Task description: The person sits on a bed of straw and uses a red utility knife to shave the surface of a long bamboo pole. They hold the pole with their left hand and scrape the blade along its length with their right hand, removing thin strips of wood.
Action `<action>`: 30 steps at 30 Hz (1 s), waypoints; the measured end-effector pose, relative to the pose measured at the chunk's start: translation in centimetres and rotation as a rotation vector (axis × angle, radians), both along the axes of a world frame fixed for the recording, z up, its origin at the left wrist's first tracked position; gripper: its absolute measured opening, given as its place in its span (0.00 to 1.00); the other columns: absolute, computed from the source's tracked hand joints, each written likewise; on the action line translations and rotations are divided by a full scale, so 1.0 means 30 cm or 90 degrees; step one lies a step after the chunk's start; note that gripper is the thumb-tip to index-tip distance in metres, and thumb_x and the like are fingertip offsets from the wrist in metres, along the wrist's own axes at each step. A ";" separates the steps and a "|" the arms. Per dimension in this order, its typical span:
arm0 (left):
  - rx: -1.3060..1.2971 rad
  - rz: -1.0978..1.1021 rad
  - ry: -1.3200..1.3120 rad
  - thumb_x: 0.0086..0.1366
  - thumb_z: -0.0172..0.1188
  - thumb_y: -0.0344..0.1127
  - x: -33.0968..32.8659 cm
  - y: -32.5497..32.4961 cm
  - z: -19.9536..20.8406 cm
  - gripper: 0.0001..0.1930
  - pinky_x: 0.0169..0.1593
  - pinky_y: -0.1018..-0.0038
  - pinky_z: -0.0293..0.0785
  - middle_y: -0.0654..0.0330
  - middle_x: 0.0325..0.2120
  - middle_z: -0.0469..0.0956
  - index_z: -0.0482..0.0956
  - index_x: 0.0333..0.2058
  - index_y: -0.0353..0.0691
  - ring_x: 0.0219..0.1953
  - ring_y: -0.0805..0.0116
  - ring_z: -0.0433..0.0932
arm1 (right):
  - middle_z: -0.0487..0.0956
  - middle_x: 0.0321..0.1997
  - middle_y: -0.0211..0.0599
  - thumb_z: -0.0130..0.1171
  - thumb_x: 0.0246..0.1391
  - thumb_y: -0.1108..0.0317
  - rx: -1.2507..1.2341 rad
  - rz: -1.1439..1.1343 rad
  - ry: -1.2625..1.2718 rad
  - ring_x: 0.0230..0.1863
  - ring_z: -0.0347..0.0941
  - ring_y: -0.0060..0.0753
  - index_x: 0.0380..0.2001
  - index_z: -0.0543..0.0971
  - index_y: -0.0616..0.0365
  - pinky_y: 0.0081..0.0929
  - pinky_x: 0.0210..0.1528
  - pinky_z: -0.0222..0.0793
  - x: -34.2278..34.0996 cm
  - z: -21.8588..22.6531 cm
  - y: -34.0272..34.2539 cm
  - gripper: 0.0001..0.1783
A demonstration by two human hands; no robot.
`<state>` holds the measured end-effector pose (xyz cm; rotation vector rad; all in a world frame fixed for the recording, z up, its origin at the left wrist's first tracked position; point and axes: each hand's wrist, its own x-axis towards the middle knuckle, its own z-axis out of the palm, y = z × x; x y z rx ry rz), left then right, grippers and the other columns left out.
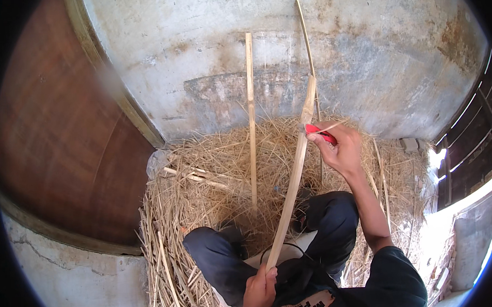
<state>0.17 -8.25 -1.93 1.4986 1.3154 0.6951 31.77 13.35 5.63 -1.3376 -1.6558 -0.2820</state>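
Observation:
A long pale bamboo strip [294, 181] slants up and away from my lap, its far end rising above the straw. My left hand [257, 291] is closed around its lower end, close to my body. In my right hand [343, 149] is a red-handled knife [322, 133], fingers wrapped round the handle. The knife's blade meets the upper part of the strip. A thin pale sliver [329, 127] sticks out beside the knife, over my right hand. Most of the blade is too small to make out.
Straw and shavings [218, 149] cover the floor around my legs. One upright bamboo strip [251, 98] and a thinner, darker one [307, 38] stand before the stained wall [373, 49]. A brown door panel [69, 134] is on the left, dark slats [470, 143] on the right.

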 end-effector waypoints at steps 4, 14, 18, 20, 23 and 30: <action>-0.021 0.013 -0.014 0.83 0.48 0.48 -0.004 -0.008 0.004 0.21 0.35 0.57 0.75 0.47 0.24 0.75 0.78 0.47 0.33 0.26 0.51 0.78 | 0.87 0.31 0.37 0.74 0.60 0.53 -0.085 -0.044 0.005 0.26 0.82 0.38 0.38 0.92 0.52 0.32 0.31 0.75 0.029 0.027 0.029 0.14; -0.133 0.004 -0.060 0.82 0.52 0.52 -0.077 0.002 -0.058 0.23 0.34 0.63 0.75 0.59 0.25 0.76 0.78 0.46 0.33 0.28 0.65 0.76 | 0.78 0.23 0.27 0.68 0.68 0.52 -0.264 0.176 0.246 0.23 0.69 0.20 0.41 0.90 0.56 0.25 0.28 0.64 0.057 0.006 0.050 0.17; -0.219 0.026 -0.142 0.81 0.55 0.56 -0.098 0.028 -0.060 0.24 0.32 0.67 0.73 0.63 0.26 0.76 0.79 0.46 0.36 0.28 0.68 0.76 | 0.70 0.20 0.18 0.61 0.74 0.50 -0.470 0.377 0.441 0.21 0.58 0.15 0.43 0.89 0.53 0.23 0.26 0.55 0.117 -0.002 0.045 0.18; -0.218 0.039 -0.167 0.82 0.53 0.52 -0.102 0.044 -0.070 0.21 0.29 0.69 0.72 0.64 0.24 0.75 0.78 0.45 0.36 0.25 0.70 0.74 | 0.71 0.20 0.20 0.60 0.74 0.49 -0.515 0.389 0.434 0.22 0.59 0.16 0.44 0.89 0.53 0.24 0.27 0.56 0.127 -0.015 0.035 0.20; -0.256 0.027 -0.192 0.85 0.47 0.45 -0.110 0.092 -0.065 0.18 0.24 0.73 0.71 0.65 0.21 0.68 0.75 0.43 0.37 0.19 0.75 0.70 | 0.76 0.23 0.28 0.61 0.72 0.46 -0.517 0.283 0.247 0.25 0.70 0.25 0.44 0.88 0.55 0.29 0.31 0.66 0.169 -0.081 0.031 0.22; -0.211 0.052 -0.226 0.86 0.47 0.45 -0.115 0.164 -0.039 0.18 0.22 0.78 0.69 0.69 0.21 0.66 0.76 0.43 0.36 0.19 0.82 0.66 | 0.89 0.36 0.46 0.67 0.61 0.40 -0.684 -0.205 -0.196 0.43 0.87 0.53 0.39 0.89 0.54 0.48 0.46 0.80 0.328 -0.290 -0.014 0.26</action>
